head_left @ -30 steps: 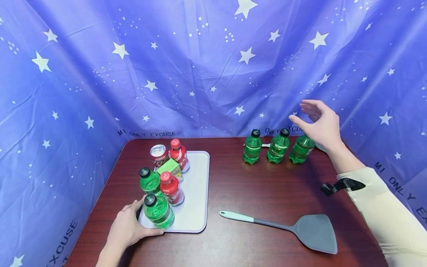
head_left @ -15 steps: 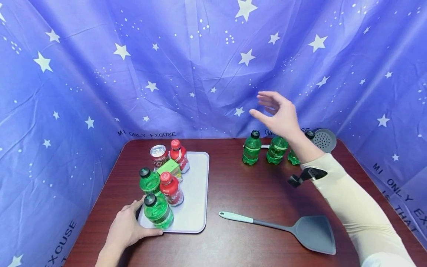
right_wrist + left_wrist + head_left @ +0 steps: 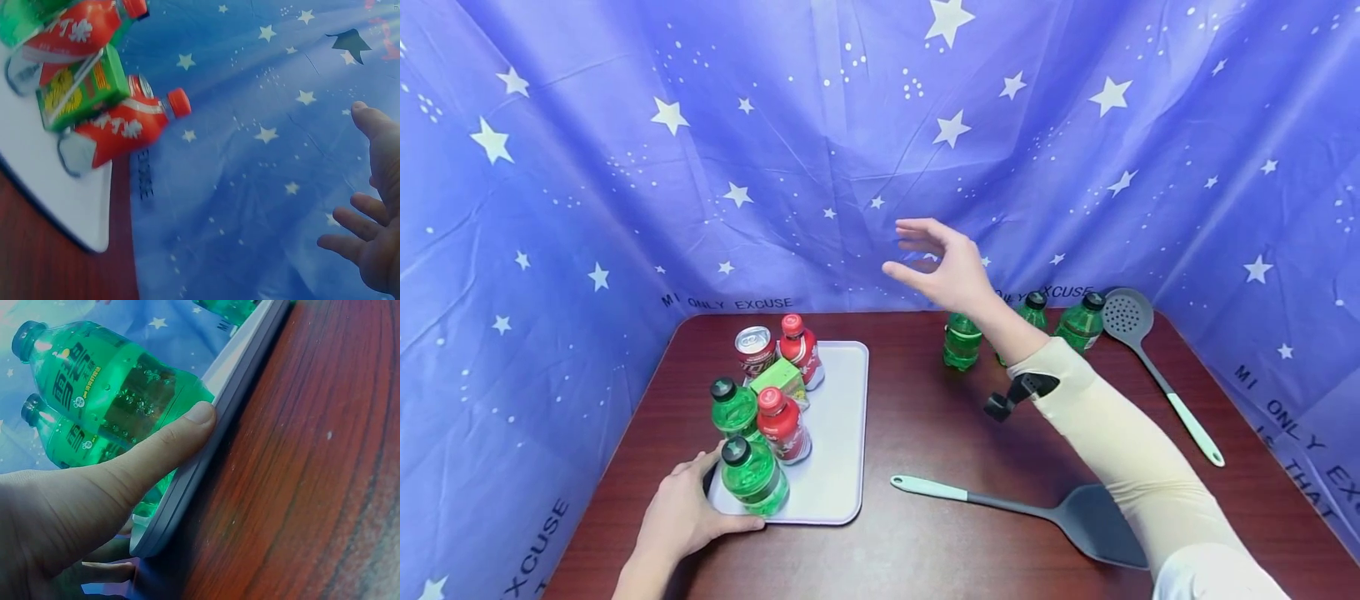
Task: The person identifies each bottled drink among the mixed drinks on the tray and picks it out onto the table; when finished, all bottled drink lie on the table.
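The near left corner of the white tray (image 3: 838, 433) is held between the thumb and fingers of the left hand (image 3: 681, 510), a Sprite bottle (image 3: 757, 480) standing just beside the thumb. Beyond it are crowded another Sprite bottle (image 3: 733, 410), two red bottles (image 3: 784, 430), a green carton (image 3: 779, 379) and a can (image 3: 755, 350). The right hand (image 3: 951, 265) is raised, thumb and fingers apart; by its forearm (image 3: 1013, 332), the middle of three green bottles (image 3: 1080, 325) is partly blocked. Farther right a skimmer (image 3: 1138, 337) is laid; nearer, a spatula (image 3: 932, 488) is partly covered by the sleeve (image 3: 1150, 467).
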`<state>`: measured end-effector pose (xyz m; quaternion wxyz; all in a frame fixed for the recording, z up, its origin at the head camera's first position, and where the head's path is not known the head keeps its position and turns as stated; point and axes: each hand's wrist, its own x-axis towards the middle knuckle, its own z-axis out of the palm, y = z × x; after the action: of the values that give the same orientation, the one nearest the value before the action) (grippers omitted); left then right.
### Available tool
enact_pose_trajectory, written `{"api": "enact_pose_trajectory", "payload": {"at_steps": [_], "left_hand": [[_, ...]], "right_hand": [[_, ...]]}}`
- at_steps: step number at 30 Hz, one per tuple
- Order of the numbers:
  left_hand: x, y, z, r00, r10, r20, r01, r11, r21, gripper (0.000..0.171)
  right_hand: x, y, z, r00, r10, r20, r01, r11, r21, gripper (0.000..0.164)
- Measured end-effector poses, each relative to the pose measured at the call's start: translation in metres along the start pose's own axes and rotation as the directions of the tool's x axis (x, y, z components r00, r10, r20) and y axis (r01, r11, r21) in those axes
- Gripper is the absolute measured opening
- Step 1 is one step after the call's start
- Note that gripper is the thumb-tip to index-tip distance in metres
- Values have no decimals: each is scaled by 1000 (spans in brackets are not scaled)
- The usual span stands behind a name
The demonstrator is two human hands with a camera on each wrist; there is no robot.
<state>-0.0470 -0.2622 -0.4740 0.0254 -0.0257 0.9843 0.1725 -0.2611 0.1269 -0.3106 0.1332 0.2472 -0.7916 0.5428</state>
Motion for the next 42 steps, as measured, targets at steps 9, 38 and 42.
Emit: {"api": "enact_pose_trajectory", "payload": {"at_steps": [9,38,42], "left_hand": [[1,-2,2,1000,13,-11,-13,1000,-6,139],[1,-1,2,1000,13,-21,-13,1000,-4,138],[1,0,0,1000,2,-17,-2,1000,-4,138]], "right_hand": [[-3,8,49,998,29,61,-36,993,110,60],[-23,47,146,970,100,220,-106,994,14,59],[-24,52,152,965,112,238,-105,994,-41,61]]}}
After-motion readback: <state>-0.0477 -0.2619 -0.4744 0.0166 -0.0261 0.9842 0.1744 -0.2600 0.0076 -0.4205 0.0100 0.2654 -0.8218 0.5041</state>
